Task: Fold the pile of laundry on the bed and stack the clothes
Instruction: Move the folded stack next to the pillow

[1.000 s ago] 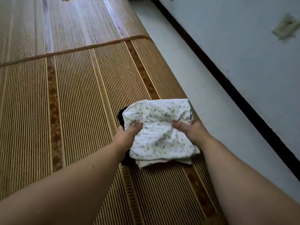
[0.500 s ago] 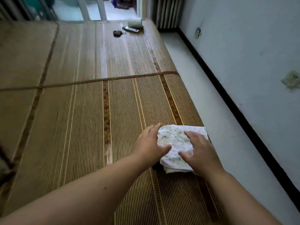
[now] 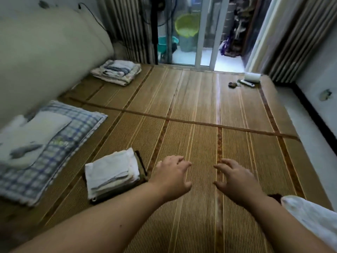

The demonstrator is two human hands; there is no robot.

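My left hand (image 3: 172,177) and my right hand (image 3: 237,181) hover side by side over the bamboo mat (image 3: 200,106) on the bed, fingers spread and relaxed, holding nothing. The folded white floral garment (image 3: 310,218) lies on a dark piece at the lower right, beside my right forearm. A stack of folded white clothes (image 3: 111,173) on a dark olive item sits just left of my left wrist. Another folded stack (image 3: 116,71) lies at the far left by the headboard.
A blue checked pillow (image 3: 60,143) with a white towel lies at the left. A padded headboard (image 3: 45,52) runs along the left side. A remote, a small dark object and a white roll (image 3: 252,77) sit at the far right corner. The bed edge drops to the floor on the right.
Both hands have let go of the floral garment and moved left over the bare mat. The view has swung up and left, bringing the pillow and the other stacks into sight.
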